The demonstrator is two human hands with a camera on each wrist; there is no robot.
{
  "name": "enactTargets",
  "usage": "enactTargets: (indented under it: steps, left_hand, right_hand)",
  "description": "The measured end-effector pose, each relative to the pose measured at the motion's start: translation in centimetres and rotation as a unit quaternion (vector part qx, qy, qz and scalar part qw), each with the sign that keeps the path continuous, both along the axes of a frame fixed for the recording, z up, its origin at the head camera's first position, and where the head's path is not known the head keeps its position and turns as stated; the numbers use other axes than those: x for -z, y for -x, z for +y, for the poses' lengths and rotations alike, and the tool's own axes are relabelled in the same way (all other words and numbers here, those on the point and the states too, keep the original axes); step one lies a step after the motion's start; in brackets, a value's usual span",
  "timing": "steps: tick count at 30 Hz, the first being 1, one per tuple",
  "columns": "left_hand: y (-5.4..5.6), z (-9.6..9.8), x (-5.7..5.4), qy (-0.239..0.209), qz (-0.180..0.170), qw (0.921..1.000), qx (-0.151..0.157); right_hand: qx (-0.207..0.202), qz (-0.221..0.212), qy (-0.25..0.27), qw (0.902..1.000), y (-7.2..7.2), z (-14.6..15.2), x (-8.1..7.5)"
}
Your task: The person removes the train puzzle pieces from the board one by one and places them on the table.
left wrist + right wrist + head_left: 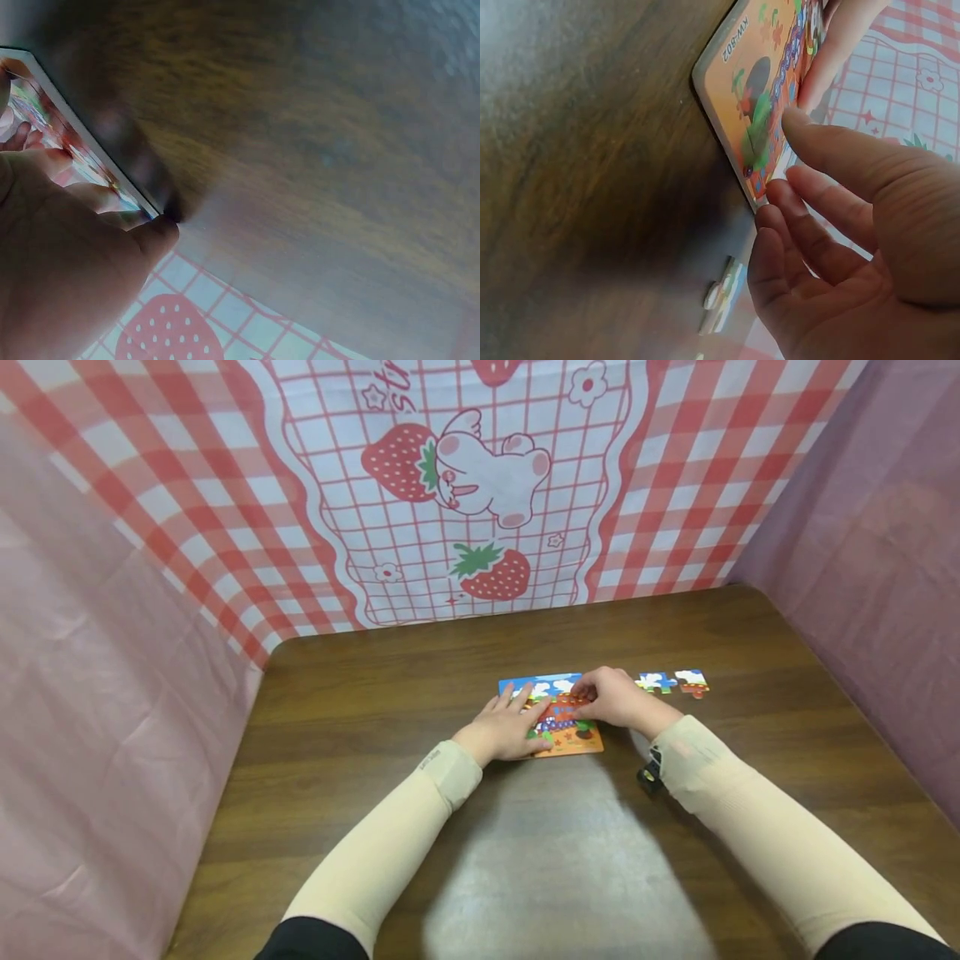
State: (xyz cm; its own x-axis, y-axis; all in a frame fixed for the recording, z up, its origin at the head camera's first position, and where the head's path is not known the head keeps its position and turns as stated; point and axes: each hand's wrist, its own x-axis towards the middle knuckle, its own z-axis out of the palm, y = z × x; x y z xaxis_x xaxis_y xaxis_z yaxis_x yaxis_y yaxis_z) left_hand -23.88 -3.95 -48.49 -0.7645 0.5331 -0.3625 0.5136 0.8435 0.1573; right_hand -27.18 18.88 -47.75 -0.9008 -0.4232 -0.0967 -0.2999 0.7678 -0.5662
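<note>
A colourful jigsaw puzzle board (588,744) lies on the table, with blue sky, clouds and an orange lower part. My left hand (501,729) rests spread over its left side; in the left wrist view the fingers (157,234) reach along the board's edge. On the upper right part of the puzzle (735,71), the fingertips of my right hand (617,697) touch the picture, thumb and fingers apart. No separate piece shows clearly between them. Loose puzzle pieces, one blue and white (654,681) and one with red (692,681), lie right of that hand.
The brown wooden table (360,693) ends at a red checked strawberry cloth (465,485) behind. Pink cloths hang at the left (112,693) and right (862,568). A small black device (649,777) sits by the right wrist.
</note>
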Motion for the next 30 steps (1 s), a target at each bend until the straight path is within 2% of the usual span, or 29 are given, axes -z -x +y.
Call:
enactTargets:
  steps: [8,14,25,30]
  left_hand:
    - [-0.1,0.0,-0.2,0.000,0.002,1.0000,0.000]
    - [-0.2,0.0,-0.2,-0.002,-0.001,1.0000,-0.001]
    - [-0.3,0.1,-0.1,0.001,0.002,1.0000,0.001]
    - [-0.3,0.1,-0.2,0.008,0.007,0.9999,0.001]
  right_hand:
    - [-0.029,-0.001,-0.031,0.9991,0.4,-0.4,-0.5]
    - [-0.036,0.003,-0.044,0.9984,0.7,-0.6,-0.5]
    - [-0.024,-0.044,-0.060,0.9969,1.2,-1.0,-1.0]
    - [-0.030,-0.065,-0.060,0.9956,1.5,-1.0,-1.2]
